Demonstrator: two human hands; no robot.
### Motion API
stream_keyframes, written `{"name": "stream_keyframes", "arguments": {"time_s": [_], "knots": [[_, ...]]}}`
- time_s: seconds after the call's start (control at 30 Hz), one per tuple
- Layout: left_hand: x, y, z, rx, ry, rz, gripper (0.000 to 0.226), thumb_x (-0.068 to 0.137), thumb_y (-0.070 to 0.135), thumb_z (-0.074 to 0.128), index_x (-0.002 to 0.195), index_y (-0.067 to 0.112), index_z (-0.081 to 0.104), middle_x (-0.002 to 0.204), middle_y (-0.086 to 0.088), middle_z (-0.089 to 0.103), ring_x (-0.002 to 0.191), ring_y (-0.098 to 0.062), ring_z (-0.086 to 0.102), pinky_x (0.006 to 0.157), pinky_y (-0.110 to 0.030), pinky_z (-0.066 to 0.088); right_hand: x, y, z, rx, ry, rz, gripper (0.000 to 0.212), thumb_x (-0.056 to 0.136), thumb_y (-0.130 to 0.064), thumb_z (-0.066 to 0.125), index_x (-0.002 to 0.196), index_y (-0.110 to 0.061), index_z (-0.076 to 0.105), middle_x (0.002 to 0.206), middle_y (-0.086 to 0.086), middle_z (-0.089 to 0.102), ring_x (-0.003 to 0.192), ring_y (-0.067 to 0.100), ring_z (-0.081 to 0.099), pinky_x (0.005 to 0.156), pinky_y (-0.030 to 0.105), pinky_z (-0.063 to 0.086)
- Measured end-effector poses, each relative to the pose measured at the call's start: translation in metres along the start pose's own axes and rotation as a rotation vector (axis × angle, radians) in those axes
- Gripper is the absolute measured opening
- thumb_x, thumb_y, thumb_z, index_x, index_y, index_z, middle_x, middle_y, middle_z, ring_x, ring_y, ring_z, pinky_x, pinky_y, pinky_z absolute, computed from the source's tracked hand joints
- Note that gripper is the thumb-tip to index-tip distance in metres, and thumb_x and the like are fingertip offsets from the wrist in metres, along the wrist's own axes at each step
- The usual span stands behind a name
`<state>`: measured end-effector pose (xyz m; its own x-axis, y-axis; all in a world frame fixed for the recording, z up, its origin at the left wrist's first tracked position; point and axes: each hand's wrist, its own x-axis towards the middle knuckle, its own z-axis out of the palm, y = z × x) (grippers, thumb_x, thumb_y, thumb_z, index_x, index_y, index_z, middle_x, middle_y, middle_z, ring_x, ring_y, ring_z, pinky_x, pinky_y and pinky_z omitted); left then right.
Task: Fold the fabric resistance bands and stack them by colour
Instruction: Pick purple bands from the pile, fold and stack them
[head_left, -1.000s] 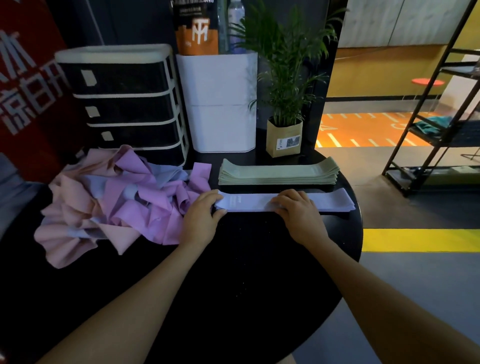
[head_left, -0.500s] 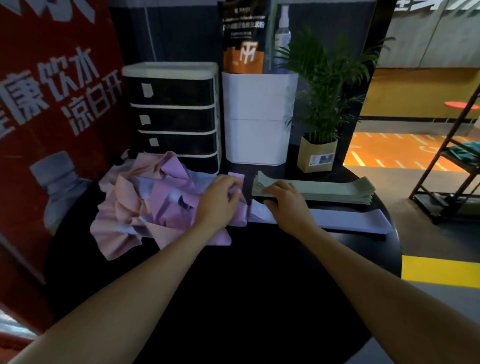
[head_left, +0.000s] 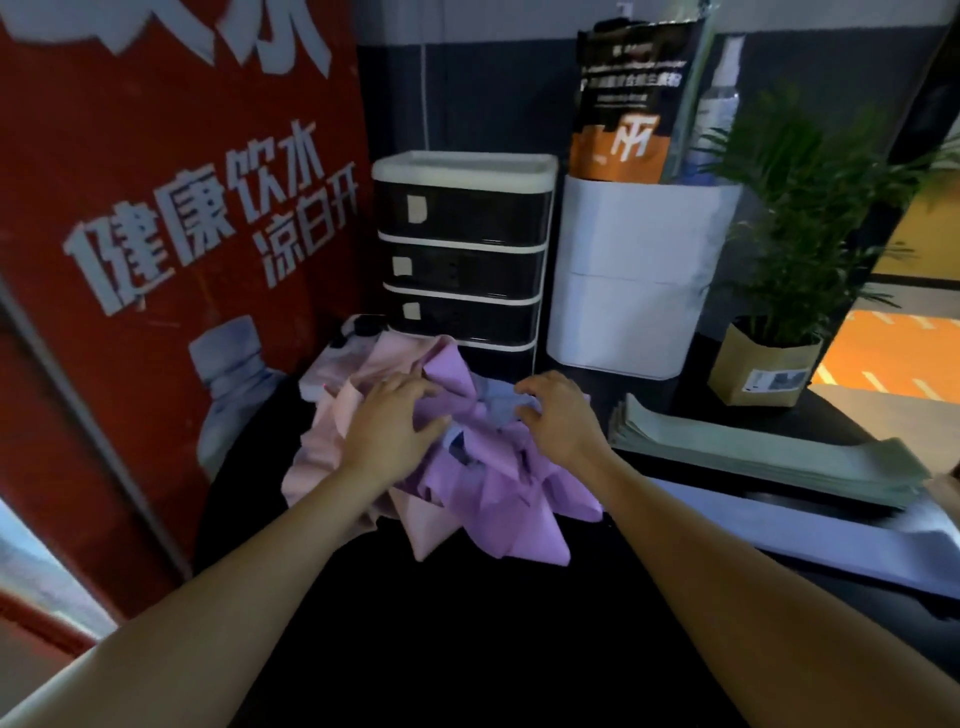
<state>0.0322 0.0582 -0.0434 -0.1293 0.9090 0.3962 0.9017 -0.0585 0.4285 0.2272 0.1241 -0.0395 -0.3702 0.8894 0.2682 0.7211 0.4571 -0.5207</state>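
- Pink, purple and pale blue-grey bands lie tangled in one loose heap (head_left: 457, 457) on the black table (head_left: 467, 649), in front of the small drawer unit (head_left: 462, 249)
- The left hand (head_left: 387, 431) lies on the pink-and-purple side of the heap with its fingers spread and slightly bent; whether it has actually pinched any cloth cannot be told
- The right hand (head_left: 558, 415) sits on the heap's right side, fingers curled down onto a pale blue-grey piece (head_left: 498, 400), seemingly picking at it; a firm grip is not plainly visible
- To the right, a neat pile of folded green bands (head_left: 753, 452) sits near the potted plant (head_left: 779, 291), and a flattened pale lilac band (head_left: 831, 535) lies just in front of that pile
- Judging from this, green is finished, the lilac stack has only begun, and the hands are probably hunting for the next band
- Risk: the bands are loops wound through each other, so pulling one could drag neighbours along and tip part of the heap off the table's near or left edge
- Risk: in this dim light the pale blue-grey and the lilac look alike, so a band could end up in the wrong colour stack
- Risk: a wide sweep of the right arm back toward the stacks could brush the green pile and skew it, or knock the lilac band, which lies close to the table's edge
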Motion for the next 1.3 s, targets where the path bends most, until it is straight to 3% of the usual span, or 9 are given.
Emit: {"name": "stream_keyframes", "arguments": {"time_s": [0.23,0.43,0.5,0.7,0.9,1.03,1.1,1.2,1.3], "knots": [[-0.002,-0.019,-0.001,0.008,-0.040,0.009,0.058,0.072,0.054,0.051,0.114,0.015,0.064,0.115,-0.004,0.063,0.108,-0.026,0.055,0.095,-0.033,0.038,0.021,-0.001,0.026,-0.077,-0.130,0.136,0.040,0.091,-0.021,0.052,0.129,-0.008,0.049,0.133,0.015,0.046,0.122,0.034,0.042,0.102,0.037,0.038],[-0.007,-0.023,-0.003,0.016,-0.035,0.016,0.035,0.077,0.042,0.060,0.101,0.019,0.068,0.105,-0.001,0.067,0.100,-0.025,0.058,0.085,-0.032,0.043,0.017,-0.008,0.034,-0.002,-0.106,0.123,0.011,0.087,-0.018,0.053,0.088,-0.012,0.061,0.093,0.015,0.066,0.092,0.034,0.060,0.076,0.038,0.050],[-0.008,-0.021,-0.004,-0.019,-0.013,0.008,0.020,0.082,0.030,0.064,0.097,0.018,0.069,0.099,-0.003,0.067,0.095,-0.026,0.059,0.079,-0.032,0.044,0.017,-0.010,0.029,0.025,-0.054,0.114,0.011,0.089,-0.016,0.052,0.083,-0.012,0.061,0.089,0.015,0.066,0.088,0.032,0.060,0.071,0.035,0.045],[-0.002,-0.012,-0.021,-0.079,0.063,-0.030,0.010,0.088,0.014,0.056,0.087,0.015,0.065,0.087,-0.005,0.064,0.086,-0.026,0.058,0.070,-0.033,0.043,0.028,-0.030,-0.016,0.237,0.205,0.091,0.017,0.092,-0.011,0.050,0.085,-0.005,0.065,0.071,0.005,0.054,0.069,0.021,0.048,0.054,0.028,0.026],[0.002,-0.005,-0.040,-0.042,0.070,-0.116,0.016,0.092,0.020,0.050,0.077,0.018,0.050,0.080,-0.003,0.053,0.073,-0.023,0.052,0.062,-0.031,0.036,0.030,-0.049,-0.060,0.327,0.380,0.087,0.036,0.093,-0.010,0.047,0.059,-0.015,0.040,0.055,-0.004,0.039,0.051,0.006,0.035,0.044,0.012,0.030],[0.003,-0.011,-0.048,-0.039,-0.034,-0.208,0.011,0.090,0.020,0.053,0.084,0.024,0.061,0.085,-0.002,0.063,0.072,-0.019,0.057,0.063,-0.031,0.044,0.024,-0.055,-0.083,0.373,0.454,0.096,0.040,0.093,-0.009,0.046,0.056,-0.019,0.035,0.054,-0.002,0.039,0.051,0.009,0.034,0.045,0.017,0.027],[0.001,-0.008,-0.051,-0.071,-0.118,-0.164,0.014,0.084,0.015,0.059,0.093,0.024,0.066,0.088,0.001,0.066,0.079,-0.019,0.062,0.069,-0.030,0.049,0.019,-0.059,-0.092,0.385,0.475,0.080,0.034,0.093,-0.010,0.047,0.059,-0.015,0.042,0.058,0.000,0.044,0.054,0.013,0.040,0.047,0.016,0.030],[0.002,0.009,-0.057,-0.130,-0.214,-0.058,0.031,0.074,0.009,0.072,0.103,0.013,0.063,0.093,0.002,0.062,0.093,-0.019,0.061,0.075,-0.025,0.044,0.013,-0.060,-0.104,0.413,0.489,0.061,0.030,0.093,-0.013,0.048,0.063,-0.014,0.047,0.061,0.002,0.048,0.067,0.023,0.050,0.061,0.030,0.040],[0.007,0.036,-0.063,-0.196,-0.244,-0.006,0.039,0.072,0.018,0.077,0.107,0.021,0.060,0.107,0.005,0.059,0.099,-0.012,0.057,0.082,-0.025,0.047,0.007,-0.057,-0.116,0.412,0.498,0.048,0.025,0.093,-0.015,0.050,0.069,-0.010,0.054,0.065,0.004,0.052,0.074,0.029,0.056,0.069,0.038,0.047]]}}
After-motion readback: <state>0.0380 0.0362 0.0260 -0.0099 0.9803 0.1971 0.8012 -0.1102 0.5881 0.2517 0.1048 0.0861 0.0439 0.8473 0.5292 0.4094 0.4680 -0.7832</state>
